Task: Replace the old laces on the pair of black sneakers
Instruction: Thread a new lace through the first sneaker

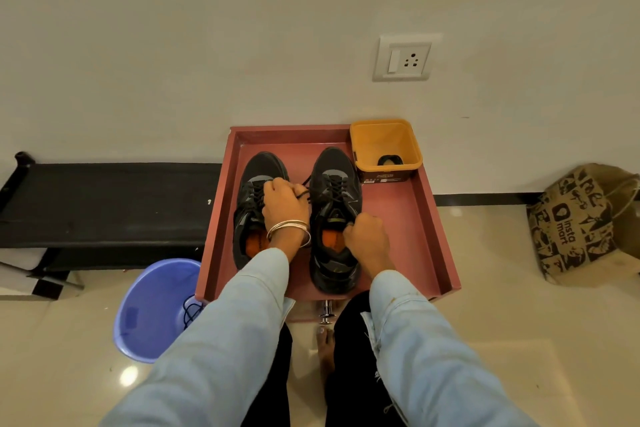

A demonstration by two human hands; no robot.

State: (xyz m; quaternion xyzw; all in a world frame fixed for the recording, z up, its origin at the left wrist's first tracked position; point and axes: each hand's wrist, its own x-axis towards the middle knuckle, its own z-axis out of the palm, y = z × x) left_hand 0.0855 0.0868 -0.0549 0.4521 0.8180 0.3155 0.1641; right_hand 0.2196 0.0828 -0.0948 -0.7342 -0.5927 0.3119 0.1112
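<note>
Two black sneakers stand side by side, toes toward the wall, in a dark red tray point(419, 218). The left sneaker point(252, 204) and the right sneaker point(334, 191) both have orange insoles. My left hand point(284, 201), with bangles on the wrist, lies over the left sneaker and pinches a black lace point(304, 192) that runs toward the right sneaker. My right hand point(367, 236) is curled at the right sneaker's collar and grips its edge or tongue. A yellow tub point(386, 146) at the tray's far right corner holds a coiled black lace point(389, 160).
A blue plastic bin point(152, 308) on the floor left of the tray holds a loose black lace. A black bench point(104, 204) stands against the wall at left. A printed jute bag point(581, 222) sits at right. A wall socket is above.
</note>
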